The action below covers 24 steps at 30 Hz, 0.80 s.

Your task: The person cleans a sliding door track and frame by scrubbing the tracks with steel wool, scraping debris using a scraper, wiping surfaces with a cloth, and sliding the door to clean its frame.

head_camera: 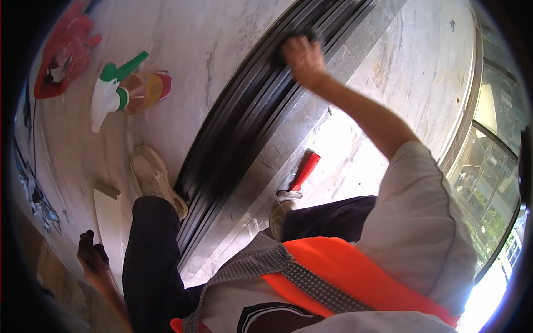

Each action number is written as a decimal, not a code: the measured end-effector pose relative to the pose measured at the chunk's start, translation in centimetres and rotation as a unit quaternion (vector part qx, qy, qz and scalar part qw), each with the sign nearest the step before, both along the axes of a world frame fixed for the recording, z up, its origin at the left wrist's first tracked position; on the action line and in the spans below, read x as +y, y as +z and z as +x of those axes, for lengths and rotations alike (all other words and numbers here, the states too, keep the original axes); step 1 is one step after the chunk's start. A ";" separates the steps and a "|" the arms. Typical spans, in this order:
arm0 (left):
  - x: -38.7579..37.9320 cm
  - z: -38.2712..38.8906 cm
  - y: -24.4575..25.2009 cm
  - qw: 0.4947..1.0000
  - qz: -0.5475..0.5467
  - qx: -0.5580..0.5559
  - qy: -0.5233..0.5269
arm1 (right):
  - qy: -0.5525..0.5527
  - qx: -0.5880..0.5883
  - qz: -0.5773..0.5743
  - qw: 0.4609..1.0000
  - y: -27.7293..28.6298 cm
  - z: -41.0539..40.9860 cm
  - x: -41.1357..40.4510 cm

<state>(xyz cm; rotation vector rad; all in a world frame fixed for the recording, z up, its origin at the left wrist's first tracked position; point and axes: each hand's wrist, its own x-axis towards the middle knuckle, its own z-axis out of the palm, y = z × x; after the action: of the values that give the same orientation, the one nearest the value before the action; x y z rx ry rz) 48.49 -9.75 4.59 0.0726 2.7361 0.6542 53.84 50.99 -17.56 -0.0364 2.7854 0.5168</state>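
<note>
My right hand (303, 58) reaches far forward and presses a dark cloth or pad (314, 35) onto a black, multi-channel sliding door track (250, 104) set in the floor. The pad is mostly hidden under my fingers and slightly blurred. The track runs diagonally between my two shoes, and a grey stone strip (266, 154) borders it on the right. Low at the left edge, my left hand (92, 254) looks dark and shadowed; whether it holds anything is unclear. A scraper with a red handle (306, 170) lies right of the track, beside my right shoe (278, 216).
Left of the track lies a spray bottle (141, 92) with a green and white trigger head. Behind it is a red plastic object (66, 54). A pale flat strip (109, 212) lies near my left shoe (152, 175). Glass panes (487, 166) stand along the right.
</note>
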 end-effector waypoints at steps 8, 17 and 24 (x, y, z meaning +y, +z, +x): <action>-3.0 -0.3 -0.8 0.992 -0.113 0.050 0.002 | -0.096 -0.004 -0.330 0.939 4.4 0.1 -4.2; -3.1 -0.7 -0.4 0.973 -0.228 0.018 0.022 | 0.124 -0.017 -0.427 0.895 -0.6 6.2 -17.8; 1.1 -1.9 -0.3 0.978 -0.173 0.090 -0.068 | -0.194 0.264 -0.127 0.936 3.5 -3.9 16.7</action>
<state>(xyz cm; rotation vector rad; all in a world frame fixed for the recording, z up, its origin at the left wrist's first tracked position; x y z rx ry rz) 46.54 -8.70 4.31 0.2450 2.9421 0.1337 49.96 67.69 -14.10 0.6785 3.2289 0.0639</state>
